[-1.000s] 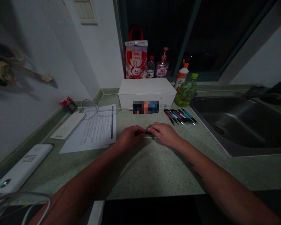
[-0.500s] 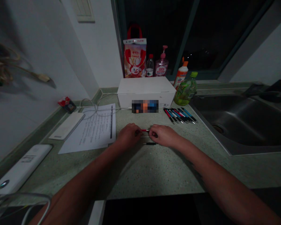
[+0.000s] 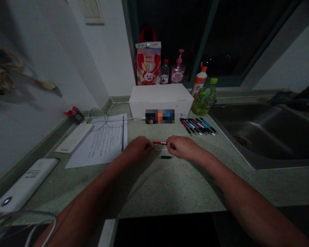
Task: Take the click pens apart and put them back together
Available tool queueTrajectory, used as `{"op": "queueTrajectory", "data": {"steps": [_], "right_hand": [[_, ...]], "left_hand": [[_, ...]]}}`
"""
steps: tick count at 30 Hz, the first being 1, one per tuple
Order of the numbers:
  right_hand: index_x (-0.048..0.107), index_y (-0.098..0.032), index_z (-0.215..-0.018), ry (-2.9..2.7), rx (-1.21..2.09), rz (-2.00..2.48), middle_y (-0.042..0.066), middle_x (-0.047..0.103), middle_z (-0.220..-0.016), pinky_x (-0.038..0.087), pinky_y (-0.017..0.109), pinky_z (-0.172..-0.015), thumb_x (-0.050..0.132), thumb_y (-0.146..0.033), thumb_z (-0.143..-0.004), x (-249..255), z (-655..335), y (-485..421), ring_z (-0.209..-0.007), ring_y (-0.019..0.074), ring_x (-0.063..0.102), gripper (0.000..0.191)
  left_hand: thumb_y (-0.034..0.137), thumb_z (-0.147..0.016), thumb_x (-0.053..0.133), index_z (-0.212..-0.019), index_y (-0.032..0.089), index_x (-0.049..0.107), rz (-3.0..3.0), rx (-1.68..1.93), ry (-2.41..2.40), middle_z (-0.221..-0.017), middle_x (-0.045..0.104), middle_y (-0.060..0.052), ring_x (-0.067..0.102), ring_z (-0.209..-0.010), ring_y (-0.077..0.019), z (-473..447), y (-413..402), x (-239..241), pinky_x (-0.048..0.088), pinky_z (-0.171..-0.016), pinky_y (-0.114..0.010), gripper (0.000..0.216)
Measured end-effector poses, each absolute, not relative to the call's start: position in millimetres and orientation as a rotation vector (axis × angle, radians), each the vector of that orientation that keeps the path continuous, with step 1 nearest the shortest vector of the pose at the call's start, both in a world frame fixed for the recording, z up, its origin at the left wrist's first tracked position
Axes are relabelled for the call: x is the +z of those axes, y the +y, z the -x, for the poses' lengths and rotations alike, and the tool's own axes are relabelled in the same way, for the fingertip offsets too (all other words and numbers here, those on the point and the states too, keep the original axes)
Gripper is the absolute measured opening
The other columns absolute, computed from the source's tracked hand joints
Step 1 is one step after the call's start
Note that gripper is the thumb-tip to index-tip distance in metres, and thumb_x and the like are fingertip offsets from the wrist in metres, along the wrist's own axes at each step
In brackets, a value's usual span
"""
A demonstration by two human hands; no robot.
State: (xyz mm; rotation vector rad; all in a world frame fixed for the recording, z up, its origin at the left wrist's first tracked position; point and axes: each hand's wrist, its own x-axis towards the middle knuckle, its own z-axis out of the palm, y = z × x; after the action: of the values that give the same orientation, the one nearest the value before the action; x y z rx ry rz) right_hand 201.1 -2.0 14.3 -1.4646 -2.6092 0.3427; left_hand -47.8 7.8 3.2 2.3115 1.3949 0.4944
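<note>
My right hand (image 3: 183, 146) is closed around one end of a red pen barrel (image 3: 159, 142), which points left above the counter. My left hand (image 3: 138, 148) is just left of the barrel's free end, apart from it. Its fingers are pinched together; a small dark tip shows at them, too small to name. Between the hands, a thin white pen refill (image 3: 161, 149) lies crosswise. Closer to me is a short black pen part (image 3: 165, 157) with a narrow tip. Several assembled pens (image 3: 198, 126), red, blue, white and black, lie in a group beyond my right hand.
A white box (image 3: 161, 94) stands at the back, with bottles (image 3: 204, 99) beside and behind it. On the right is a steel sink (image 3: 249, 164). A printed sheet (image 3: 105, 144), white power bank (image 3: 74, 138), cable and long white device (image 3: 25, 185) occupy the left.
My left hand has moved left, off the red barrel, so its left end now shows. My right hand has shifted slightly right with the barrel.
</note>
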Motion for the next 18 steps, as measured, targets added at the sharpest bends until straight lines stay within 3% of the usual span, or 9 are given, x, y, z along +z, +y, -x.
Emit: {"op": "queueTrajectory", "data": {"steps": [18], "right_hand": [[0.071,-0.02,-0.087,-2.605,0.356,1.436,0.006,0.071,-0.088,0.035,0.032,-0.062,0.059,-0.017,-0.091,7.5,-203.2,1.5,-0.072,0.0183,0.06,0.012]], "left_hand": [[0.021,-0.084,0.063,-0.076,0.025,0.077,-2.397,0.395,1.354,-0.078,0.074,-0.008,0.063,-0.074,-0.0235,56.0,11.2,2.4,0.048,-0.072,-0.035,0.016]]}}
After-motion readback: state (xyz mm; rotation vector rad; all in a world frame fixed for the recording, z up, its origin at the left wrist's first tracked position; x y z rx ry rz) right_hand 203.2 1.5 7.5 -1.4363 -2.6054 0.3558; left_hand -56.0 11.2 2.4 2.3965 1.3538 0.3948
